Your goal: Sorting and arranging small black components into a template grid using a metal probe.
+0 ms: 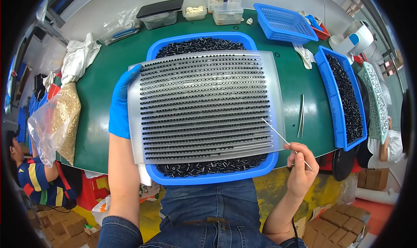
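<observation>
My left hand point(120, 106), in a blue glove, grips the left edge of a translucent grey slotted tray point(275, 85). Long rows of small black cylindrical pieces fill much of the tray; the lowest rows have gaps toward the right. The tray lies over a blue bin point(213, 178) heaped with loose black tube-like pieces point(204, 166), hiding its middle. Bare, my right hand point(299, 167) pinches a thin metal rod point(278, 133). The rod's far tip meets the tray's right part, near the row ends; whether it touches a piece I cannot tell.
Metal tweezers point(301, 116) lie on the green table point(97, 117), right of the tray. Farther right stands a narrow blue bin point(333, 98) of black pieces. A blue basket point(282, 28) and lidded clear boxes point(228, 15) line the back. Left is a bag of gold-coloured pieces point(68, 122). People sit on both sides.
</observation>
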Action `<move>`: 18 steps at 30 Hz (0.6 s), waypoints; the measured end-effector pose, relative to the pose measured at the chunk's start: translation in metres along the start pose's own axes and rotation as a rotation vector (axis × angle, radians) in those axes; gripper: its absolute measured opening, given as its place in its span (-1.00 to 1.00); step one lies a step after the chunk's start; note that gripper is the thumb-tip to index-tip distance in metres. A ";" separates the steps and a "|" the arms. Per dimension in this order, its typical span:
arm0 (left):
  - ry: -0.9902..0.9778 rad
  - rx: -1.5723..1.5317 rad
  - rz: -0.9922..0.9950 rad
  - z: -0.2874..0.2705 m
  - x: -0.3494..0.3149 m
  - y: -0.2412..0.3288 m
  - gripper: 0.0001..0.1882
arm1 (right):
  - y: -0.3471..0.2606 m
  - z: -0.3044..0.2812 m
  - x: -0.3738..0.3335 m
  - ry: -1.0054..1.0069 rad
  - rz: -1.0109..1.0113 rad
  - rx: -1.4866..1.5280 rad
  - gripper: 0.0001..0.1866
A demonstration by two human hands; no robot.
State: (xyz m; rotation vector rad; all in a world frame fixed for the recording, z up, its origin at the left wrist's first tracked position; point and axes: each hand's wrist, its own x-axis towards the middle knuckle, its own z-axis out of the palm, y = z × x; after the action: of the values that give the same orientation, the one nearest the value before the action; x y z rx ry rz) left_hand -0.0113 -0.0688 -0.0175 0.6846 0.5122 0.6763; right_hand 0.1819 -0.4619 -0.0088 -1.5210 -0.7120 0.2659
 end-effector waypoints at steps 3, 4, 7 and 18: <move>-0.033 -0.016 -0.030 -0.003 -0.002 0.003 -0.70 | -0.006 0.015 -0.002 -0.113 -0.121 -0.083 -0.80; -0.057 -0.020 -0.035 0.001 -0.002 -0.001 -0.68 | -0.008 0.023 -0.002 -0.153 -0.158 -0.111 -0.81; -0.041 -0.046 -0.054 -0.002 -0.002 0.000 -0.67 | -0.017 0.054 -0.004 -0.236 -0.223 -0.180 -0.84; -0.031 0.000 -0.067 -0.012 0.004 0.001 -0.64 | -0.023 0.082 -0.003 -0.306 -0.346 -0.280 -0.84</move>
State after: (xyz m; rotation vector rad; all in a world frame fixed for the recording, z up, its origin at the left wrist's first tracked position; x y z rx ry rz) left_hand -0.0165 -0.0607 -0.0253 0.6736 0.5043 0.6017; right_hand 0.1266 -0.3988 0.0046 -1.6036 -1.2826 0.1405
